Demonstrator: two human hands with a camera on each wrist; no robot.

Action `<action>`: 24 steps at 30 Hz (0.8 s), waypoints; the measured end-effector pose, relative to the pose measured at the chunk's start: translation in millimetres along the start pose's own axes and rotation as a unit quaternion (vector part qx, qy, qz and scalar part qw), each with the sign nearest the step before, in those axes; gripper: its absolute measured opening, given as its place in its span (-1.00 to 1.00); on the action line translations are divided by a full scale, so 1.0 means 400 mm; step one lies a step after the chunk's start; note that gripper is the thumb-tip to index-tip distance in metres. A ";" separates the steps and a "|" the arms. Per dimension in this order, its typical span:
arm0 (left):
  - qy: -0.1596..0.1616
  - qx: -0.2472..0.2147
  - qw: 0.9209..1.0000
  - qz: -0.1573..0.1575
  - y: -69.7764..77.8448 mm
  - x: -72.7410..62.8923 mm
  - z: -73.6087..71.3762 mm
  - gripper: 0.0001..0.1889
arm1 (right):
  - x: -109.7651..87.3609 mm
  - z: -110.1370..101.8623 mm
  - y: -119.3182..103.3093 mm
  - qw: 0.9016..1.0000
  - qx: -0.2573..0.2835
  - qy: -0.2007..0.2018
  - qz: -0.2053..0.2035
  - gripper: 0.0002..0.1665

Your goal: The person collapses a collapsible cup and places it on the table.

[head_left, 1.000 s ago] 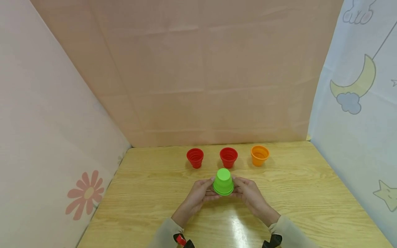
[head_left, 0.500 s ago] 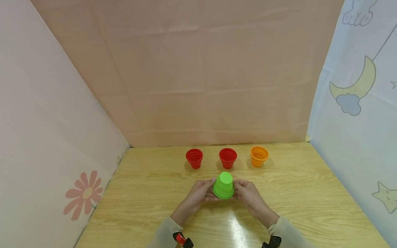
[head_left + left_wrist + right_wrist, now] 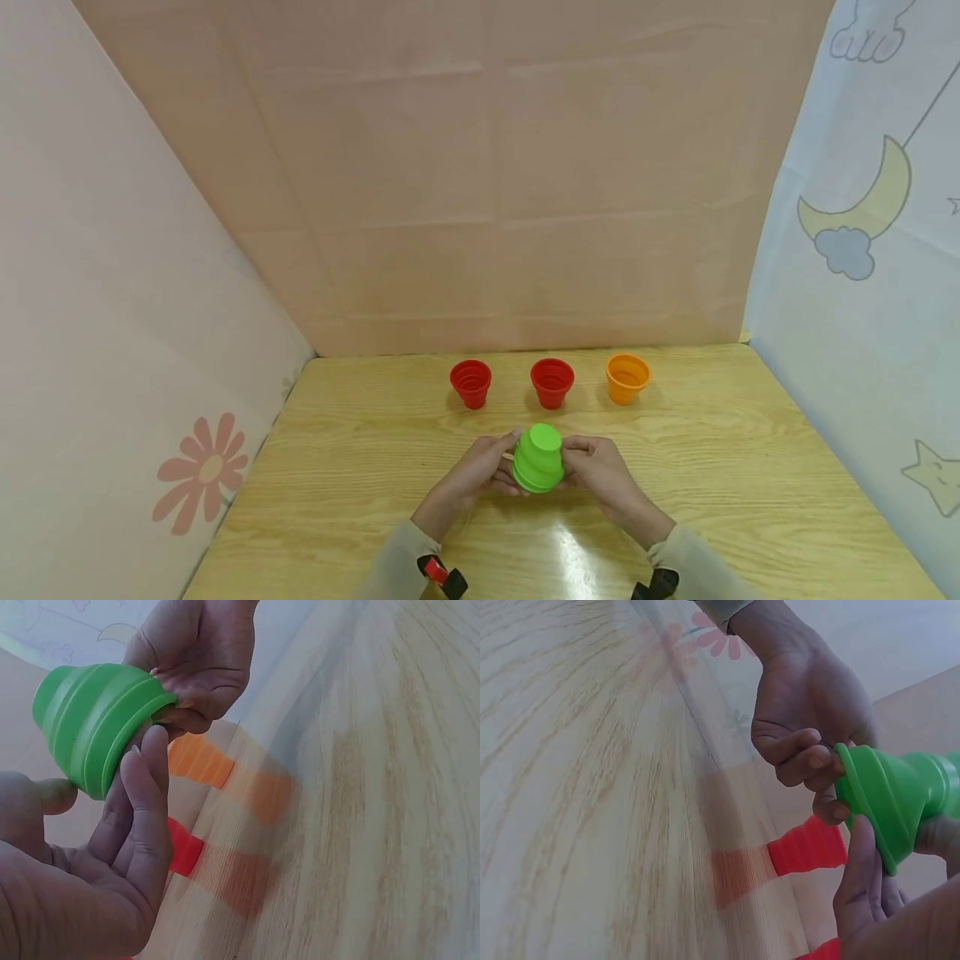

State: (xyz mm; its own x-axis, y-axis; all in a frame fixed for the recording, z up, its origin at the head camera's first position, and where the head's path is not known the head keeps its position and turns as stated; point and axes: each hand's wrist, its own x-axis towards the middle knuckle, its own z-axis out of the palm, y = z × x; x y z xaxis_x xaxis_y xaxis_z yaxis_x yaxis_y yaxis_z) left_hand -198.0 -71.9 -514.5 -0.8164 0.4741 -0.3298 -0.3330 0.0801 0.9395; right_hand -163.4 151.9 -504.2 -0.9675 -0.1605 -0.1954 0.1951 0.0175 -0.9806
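A green ribbed collapsible cup [image 3: 538, 458] is held bottom up over the table, between both hands. From the left, my left hand [image 3: 480, 467] grips it, with the thumb on its side and the fingers under the rim. My right hand [image 3: 600, 475] pinches the rim and lower wall from the right. In the left wrist view the cup [image 3: 97, 724] shows its stepped rings and lies tilted, its mouth toward the fingertips. The right wrist view shows the cup [image 3: 889, 802] with its wall pressed in on one side. The inside of the cup is hidden.
Two red cups [image 3: 470, 384] [image 3: 552, 383] and an orange cup [image 3: 627, 379] stand upright in a row near the table's back edge. A tan cloth wall [image 3: 480, 208] rises behind the wooden table [image 3: 337, 483]; printed white cloths hang at both sides.
The green cup has come slightly closer to the body and tilted, and its side now looks bent. Both hands keep hold of it, with the right fingers shifting along its wall. The other cups stay put.
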 end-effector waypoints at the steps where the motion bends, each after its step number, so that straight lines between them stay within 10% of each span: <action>1: -0.004 0.000 1.000 -0.002 -0.001 0.000 -0.001 -0.42 | 0.000 -0.001 0.001 1.000 0.001 0.001 0.000 -0.51; 24: -0.023 -0.019 1.000 -0.002 -0.002 -0.001 -0.033 -0.68 | 0.003 -0.014 0.007 0.999 0.028 -0.043 0.007 -0.58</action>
State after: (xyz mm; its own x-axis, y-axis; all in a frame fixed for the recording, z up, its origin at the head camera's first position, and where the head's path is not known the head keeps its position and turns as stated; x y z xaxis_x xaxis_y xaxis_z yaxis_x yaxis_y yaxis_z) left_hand -203.6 -83.7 -516.5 -0.7927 0.5135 -0.3286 -0.3550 0.0494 0.9335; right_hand -164.7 157.3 -507.4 -0.9481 -0.2440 -0.2039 0.2188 -0.0351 -0.9751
